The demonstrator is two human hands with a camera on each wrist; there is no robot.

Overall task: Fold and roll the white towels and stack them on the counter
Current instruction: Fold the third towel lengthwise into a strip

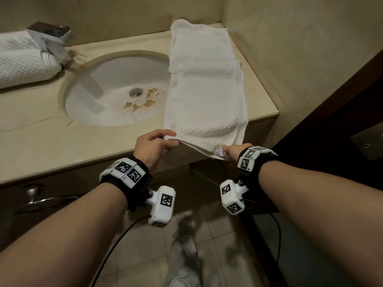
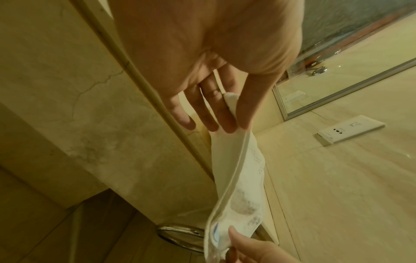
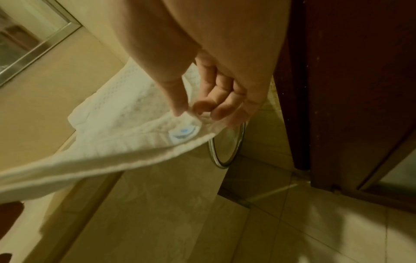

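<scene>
Folded towel (image 1: 204, 94): long axis toward frame top, away from hands, lying on tabletop (image 1: 62, 146). Near corners pinched by left hand (image 1: 154, 147) and right hand (image 1: 235, 151) at lower centre, equally near.

Black wrist straps (image 1: 132, 185); white tagged camera blocks (image 1: 162, 206); bare forearms.

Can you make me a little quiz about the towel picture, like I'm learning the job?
1. True or false: both hands are holding the near edge of the folded towel.
2. Where does the rolled towel lie? A) in the sink B) on the counter behind the tap C) on the floor
3. Fill in: the folded towel lies on the counter to the ______ of the sink.

Key:
1. True: the left hand and the right hand each pinch a near corner.
2. B, behind the tap.
3. right
</scene>
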